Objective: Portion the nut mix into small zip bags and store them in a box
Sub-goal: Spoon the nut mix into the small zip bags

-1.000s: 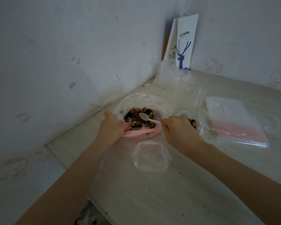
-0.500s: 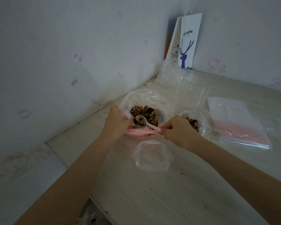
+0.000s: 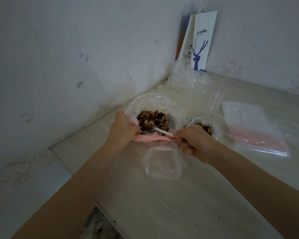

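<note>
Left hand point(image 3: 123, 130): gripping the near-left rim of the large zip bag point(image 3: 150, 102), fingers curled round its pink zip strip, holding the mouth wide open. Right hand point(image 3: 195, 142): pinching the handle of the white spoon point(image 3: 164, 132) between thumb and forefinger, other fingers curled in. Bowl of the spoon down among the pieces of the nut mix point(image 3: 154, 118) inside the large zip bag, left of centre on the table point(image 3: 179, 213).

Counted: two hands, one spoon, one large bag, two small bags.
- Empty small bag point(image 3: 164, 163): near, just under the right hand, mouth open, nothing seen inside.
- Filled small bag point(image 3: 212, 121): right of the large one, partly hidden behind the right hand, with nut mix in it.

Further right, lying flat, one stack of zip bags point(image 3: 255, 131) with pink strips; number inside not possible to tell. Far, toward the corner, one clear container point(image 3: 212, 83). Standing against the far wall, one paper bag point(image 3: 204, 40), white with blue deer.
</note>
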